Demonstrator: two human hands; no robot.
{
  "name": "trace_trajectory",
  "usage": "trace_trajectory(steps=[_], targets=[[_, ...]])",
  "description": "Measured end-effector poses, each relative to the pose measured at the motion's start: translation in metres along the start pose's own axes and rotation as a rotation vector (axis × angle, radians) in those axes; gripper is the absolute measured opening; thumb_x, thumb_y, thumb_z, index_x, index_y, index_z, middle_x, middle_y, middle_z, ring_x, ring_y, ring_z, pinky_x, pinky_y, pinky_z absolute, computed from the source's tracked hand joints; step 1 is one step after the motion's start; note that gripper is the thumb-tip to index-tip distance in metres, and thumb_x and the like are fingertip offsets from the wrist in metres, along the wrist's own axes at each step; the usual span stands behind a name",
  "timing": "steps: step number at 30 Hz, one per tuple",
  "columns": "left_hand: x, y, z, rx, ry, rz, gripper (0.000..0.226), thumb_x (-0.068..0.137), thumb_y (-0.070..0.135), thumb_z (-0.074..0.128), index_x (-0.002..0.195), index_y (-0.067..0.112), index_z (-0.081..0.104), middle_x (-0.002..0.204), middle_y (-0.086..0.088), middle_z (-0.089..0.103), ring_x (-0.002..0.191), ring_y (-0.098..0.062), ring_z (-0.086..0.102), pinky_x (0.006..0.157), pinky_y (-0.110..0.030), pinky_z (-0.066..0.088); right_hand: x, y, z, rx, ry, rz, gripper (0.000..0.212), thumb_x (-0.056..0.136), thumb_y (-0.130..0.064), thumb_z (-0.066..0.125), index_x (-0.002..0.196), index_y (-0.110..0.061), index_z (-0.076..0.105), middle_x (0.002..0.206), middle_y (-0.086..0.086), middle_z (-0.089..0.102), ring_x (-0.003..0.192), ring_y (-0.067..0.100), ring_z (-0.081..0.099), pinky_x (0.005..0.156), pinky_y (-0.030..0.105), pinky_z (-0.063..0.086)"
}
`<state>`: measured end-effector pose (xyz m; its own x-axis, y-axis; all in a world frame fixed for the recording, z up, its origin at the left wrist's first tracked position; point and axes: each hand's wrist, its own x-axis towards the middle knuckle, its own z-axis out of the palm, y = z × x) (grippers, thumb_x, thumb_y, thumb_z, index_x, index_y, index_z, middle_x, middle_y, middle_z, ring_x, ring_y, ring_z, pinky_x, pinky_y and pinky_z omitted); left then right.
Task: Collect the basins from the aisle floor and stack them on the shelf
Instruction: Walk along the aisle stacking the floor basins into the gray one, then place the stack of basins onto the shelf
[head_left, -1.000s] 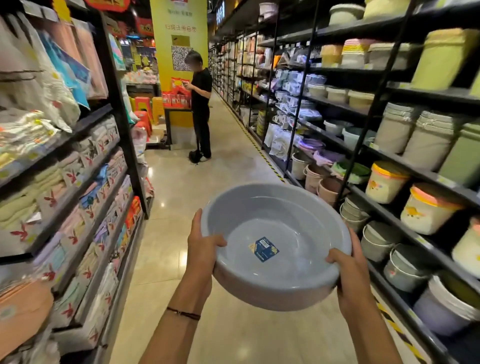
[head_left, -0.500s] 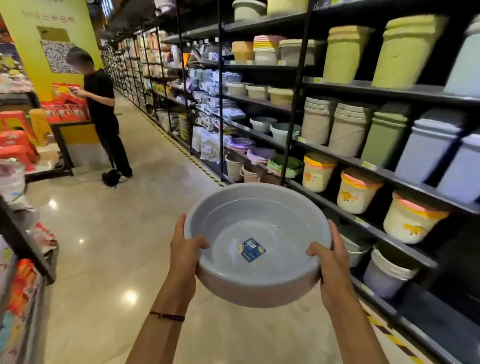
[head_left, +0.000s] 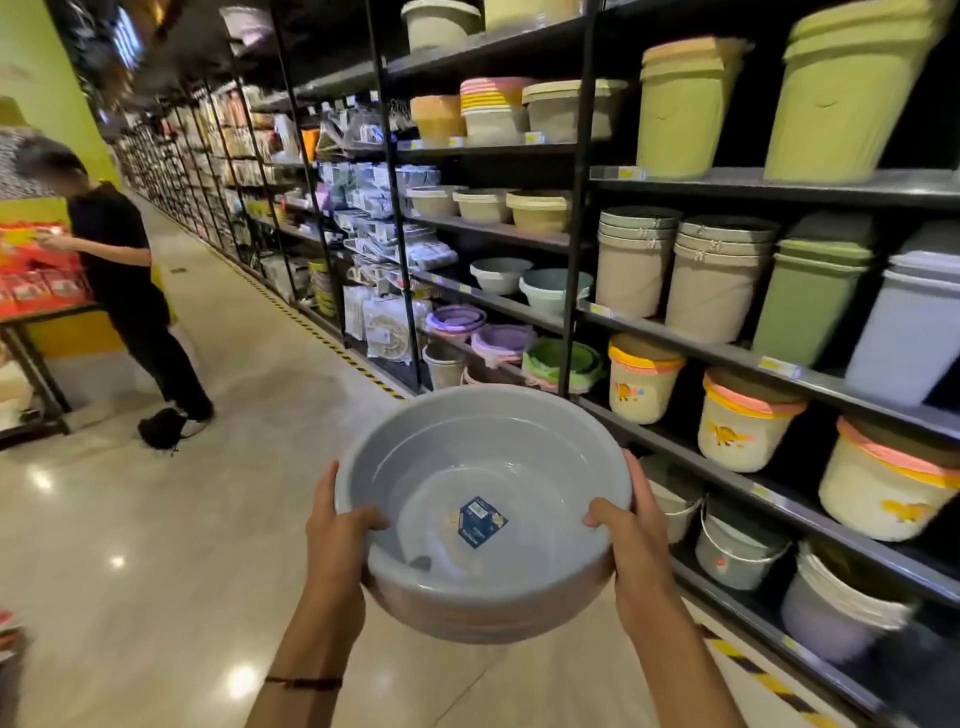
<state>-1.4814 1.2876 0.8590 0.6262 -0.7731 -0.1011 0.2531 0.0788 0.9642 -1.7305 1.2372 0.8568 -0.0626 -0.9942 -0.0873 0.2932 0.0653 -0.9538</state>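
Note:
A round grey basin (head_left: 483, 597) with a blue label on its inside bottom is held at chest height over the aisle floor. My left hand (head_left: 335, 540) grips its left rim, thumb hooked inside. On the opposite rim my right hand (head_left: 631, 535) grips the same way. The black metal shelf (head_left: 727, 457) stands just right of the basin, with stacked basins and buckets on its tiers. Grey basins (head_left: 737, 556) sit on the low tier near my right hand.
A person in black (head_left: 130, 291) stands at the left by a red display, a dark bag (head_left: 161, 428) at their feet. Yellow-black tape (head_left: 358, 364) runs along the shelf base. Tall bins (head_left: 810, 301) fill the upper tiers. Glossy floor (head_left: 156, 545) spreads to the left.
My view has swung to the right, from down the aisle to the black shelf. The basin stays in both hands, now closer to the shelf's lower tiers.

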Motion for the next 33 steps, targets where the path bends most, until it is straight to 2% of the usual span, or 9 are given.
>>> trace_trajectory(steps=[3,9,11,14,18,21,25,29,33], targets=[[0.064,0.005,-0.003,-0.001,-0.030,0.010,0.077,0.052,0.007,0.059,0.116,0.050,0.065,0.117,0.003,0.071,0.105,-0.030,0.066,0.082,-0.047,0.056,0.039,0.010,0.045,-0.021,0.018,-0.023,0.074,0.067,-0.004,0.064,0.113,-0.062,0.062,0.119,-0.004,0.069,0.112,0.025,0.061,0.083,0.044,0.055],[0.211,0.016,-0.025,0.037,-0.173,0.087,0.074,0.066,-0.003,0.059,0.131,0.031,0.062,0.124,-0.013,0.068,0.109,-0.040,0.065,0.076,-0.046,0.054,0.113,0.037,0.153,-0.006,0.086,-0.062,0.090,0.056,-0.012,0.063,0.137,-0.051,0.057,0.125,0.000,0.069,0.117,0.030,0.062,0.094,0.054,0.056],[0.260,0.025,-0.036,0.024,-0.199,0.071,0.077,0.073,-0.009,0.056,0.140,0.029,0.057,0.129,-0.014,0.065,0.111,-0.040,0.064,0.076,-0.047,0.055,0.135,0.041,0.194,0.020,0.106,-0.081,0.089,0.056,-0.011,0.061,0.136,-0.049,0.059,0.124,-0.001,0.071,0.116,0.030,0.063,0.086,0.048,0.059],[0.323,0.051,-0.052,0.059,-0.253,0.085,0.071,0.072,-0.004,0.057,0.133,0.032,0.059,0.123,-0.015,0.067,0.104,-0.040,0.066,0.069,-0.045,0.055,0.163,0.044,0.256,0.031,0.133,-0.089,0.083,0.055,-0.011,0.062,0.123,-0.058,0.063,0.116,-0.008,0.074,0.111,0.026,0.066,0.079,0.041,0.057],[0.410,0.086,-0.063,0.080,-0.291,0.077,0.081,0.065,0.006,0.059,0.141,0.033,0.053,0.128,-0.014,0.065,0.112,-0.042,0.064,0.079,-0.051,0.056,0.204,0.047,0.328,0.038,0.144,-0.132,0.087,0.058,-0.007,0.062,0.135,-0.048,0.061,0.123,0.000,0.072,0.114,0.030,0.066,0.088,0.050,0.060],[0.466,0.097,-0.061,0.067,-0.300,0.069,0.086,0.057,0.011,0.059,0.139,0.034,0.055,0.127,-0.014,0.066,0.111,-0.042,0.064,0.076,-0.046,0.055,0.237,0.054,0.365,0.020,0.179,-0.131,0.085,0.072,0.006,0.059,0.140,-0.044,0.058,0.123,0.001,0.071,0.112,0.030,0.065,0.092,0.054,0.059],[0.541,0.088,-0.054,0.023,-0.282,0.024,0.083,0.073,-0.004,0.057,0.145,0.037,0.051,0.124,-0.009,0.068,0.095,-0.032,0.067,0.069,-0.039,0.053,0.289,0.065,0.408,0.011,0.224,-0.102,0.089,0.065,-0.003,0.062,0.140,-0.050,0.055,0.119,-0.003,0.071,0.108,0.028,0.065,0.090,0.052,0.059],[0.620,0.074,-0.040,0.020,-0.271,-0.027,0.085,0.075,-0.009,0.056,0.147,0.035,0.049,0.127,-0.013,0.067,0.098,-0.036,0.067,0.074,-0.046,0.054,0.359,0.081,0.445,-0.005,0.229,-0.105,0.081,0.072,0.004,0.059,0.129,-0.054,0.061,0.110,-0.007,0.073,0.104,0.029,0.066,0.075,0.045,0.060],[0.702,0.070,-0.017,0.026,-0.256,-0.041,0.084,0.068,-0.001,0.059,0.136,0.048,0.051,0.118,-0.003,0.071,0.098,-0.035,0.070,0.073,-0.045,0.055,0.439,0.102,0.482,-0.006,0.240,-0.115,0.080,0.073,0.007,0.057,0.127,-0.052,0.063,0.115,-0.003,0.072,0.109,0.033,0.065,0.091,0.061,0.058]])
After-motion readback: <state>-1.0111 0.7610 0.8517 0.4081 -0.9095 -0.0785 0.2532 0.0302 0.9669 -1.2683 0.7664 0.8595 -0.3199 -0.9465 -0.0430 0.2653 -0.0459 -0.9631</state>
